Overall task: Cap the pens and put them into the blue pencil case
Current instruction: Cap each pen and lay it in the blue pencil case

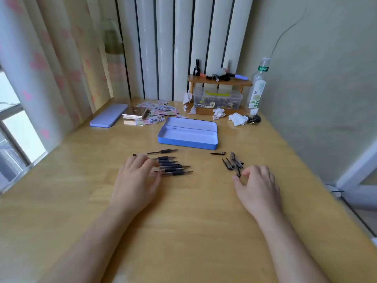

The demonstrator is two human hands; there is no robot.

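Several uncapped pens (pixel 173 166) with clear barrels and black grips lie side by side at the table's middle, tips pointing right. My left hand (pixel 135 181) rests flat over their left ends, fingers spread. One more pen (pixel 159 152) lies apart, just behind the row. Several black pen caps (pixel 232 162) are scattered to the right. My right hand (pixel 256 185) hovers just in front of them, fingers loosely curled, fingertips near the closest cap, holding nothing. The blue pencil case (pixel 187 142) stands open and empty behind the pens, its lid (pixel 191 123) hinged back.
A purple closed case (pixel 109 117) lies at the back left beside a wallet and scattered stickers (pixel 161 110). At the back stand a wooden shelf (pixel 219 81), a clear storage box (pixel 217 100), crumpled tissues (pixel 237 119), keys and a bottle (pixel 258 86). A wall borders the right.
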